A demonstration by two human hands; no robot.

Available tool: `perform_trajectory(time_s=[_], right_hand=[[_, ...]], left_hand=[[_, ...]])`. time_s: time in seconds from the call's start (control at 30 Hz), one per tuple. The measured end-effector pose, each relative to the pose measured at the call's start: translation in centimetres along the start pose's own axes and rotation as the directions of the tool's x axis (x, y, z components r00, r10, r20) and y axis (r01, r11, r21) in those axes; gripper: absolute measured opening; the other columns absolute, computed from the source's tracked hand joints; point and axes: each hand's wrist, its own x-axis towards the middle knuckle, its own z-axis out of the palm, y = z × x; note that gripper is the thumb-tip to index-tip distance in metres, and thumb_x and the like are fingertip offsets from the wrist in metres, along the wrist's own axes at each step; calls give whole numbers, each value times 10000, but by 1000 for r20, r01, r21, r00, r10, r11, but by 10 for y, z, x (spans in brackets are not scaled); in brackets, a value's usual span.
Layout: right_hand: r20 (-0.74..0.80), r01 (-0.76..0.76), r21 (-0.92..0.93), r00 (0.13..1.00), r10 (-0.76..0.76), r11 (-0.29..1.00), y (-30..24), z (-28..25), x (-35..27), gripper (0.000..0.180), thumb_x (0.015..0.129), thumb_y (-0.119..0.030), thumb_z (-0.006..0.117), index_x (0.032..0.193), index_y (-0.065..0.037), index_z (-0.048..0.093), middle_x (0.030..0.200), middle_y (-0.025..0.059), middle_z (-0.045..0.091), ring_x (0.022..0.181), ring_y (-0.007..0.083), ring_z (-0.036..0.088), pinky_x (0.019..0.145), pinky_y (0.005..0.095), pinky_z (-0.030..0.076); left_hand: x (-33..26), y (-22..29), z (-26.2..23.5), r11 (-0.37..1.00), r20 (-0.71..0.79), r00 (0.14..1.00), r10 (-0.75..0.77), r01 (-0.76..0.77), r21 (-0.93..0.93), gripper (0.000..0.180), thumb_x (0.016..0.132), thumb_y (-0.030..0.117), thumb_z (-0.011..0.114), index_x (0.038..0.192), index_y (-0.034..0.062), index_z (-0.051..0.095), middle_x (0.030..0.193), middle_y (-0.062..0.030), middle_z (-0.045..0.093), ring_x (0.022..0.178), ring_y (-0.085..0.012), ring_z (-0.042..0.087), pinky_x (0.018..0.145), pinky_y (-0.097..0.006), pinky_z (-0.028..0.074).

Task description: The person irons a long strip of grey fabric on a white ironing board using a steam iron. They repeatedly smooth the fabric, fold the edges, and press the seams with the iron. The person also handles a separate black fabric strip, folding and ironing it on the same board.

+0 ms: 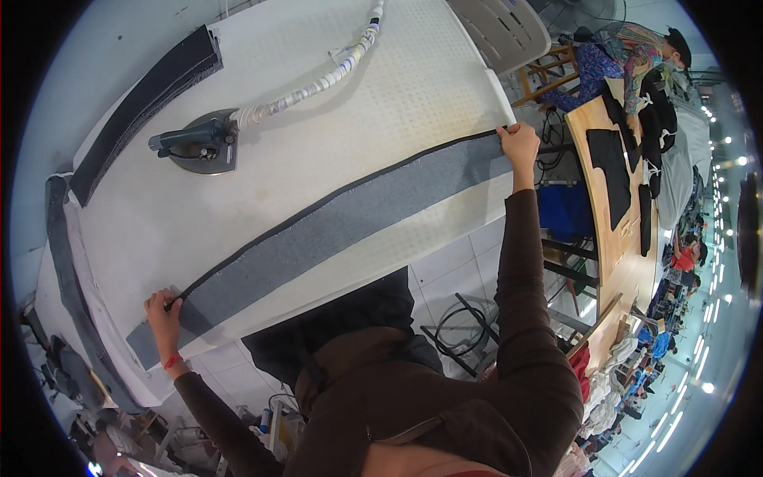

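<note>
Stretching grey fabric strip along table edge, both hands gripping.

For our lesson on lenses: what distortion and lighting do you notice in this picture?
Head view: fisheye bending curves the grey fabric strip and the white table; black corners ring the round picture; ceiling lights glare at right; both hands, left and right, look sharp.

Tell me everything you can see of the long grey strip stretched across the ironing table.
The long grey strip is a narrow band of felt-like grey fabric with a thin dark edge along its far side. It lies flat and stretched diagonally across the white padded table. The left hand grips it near one end, a short length lying past the hand, and the right hand pinches the other end at the table's edge. The steam iron sits apart from it.
</note>
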Motion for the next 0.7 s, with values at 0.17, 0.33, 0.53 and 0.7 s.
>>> perform_trajectory(time_s=[0.17,0.33,0.53,0.7], right_hand=[[-60,83,-14,995,-84,996,-13,4,-7,388,861,-333,969,1055,-33,818,1015,184,836,996,396,813,921,477,624],[-59,-45,51,997,48,998,-7,10,-2,342,873,-291,961,1074,-53,820,1063,212,829,1038,437,799,931,511,614],[-14,88,-30,996,-88,996,-7,9,-6,337,888,-274,946,1089,-36,820,1119,233,831,1067,434,798,960,506,614],[-62,-44,-17,997,43,999,-23,10,-17,336,900,-283,938,1093,-35,820,1152,237,832,1094,435,798,982,515,612]], left_hand=[[-2,0,-2,999,20,1000,16,-16,34,207,911,16,842,1071,32,711,1029,-122,699,1099,-374,583,993,-489,488],[6,3,-4,999,87,996,2,-7,51,210,914,23,851,1074,34,715,1027,-106,710,1094,-359,606,993,-490,505],[5,5,-3,998,66,997,31,-35,58,194,913,2,835,1064,24,715,1025,-125,703,1095,-371,600,982,-488,505],[0,12,-6,999,56,998,27,-29,29,194,919,-7,823,1078,21,716,1048,-131,708,1109,-381,594,984,-488,503]])
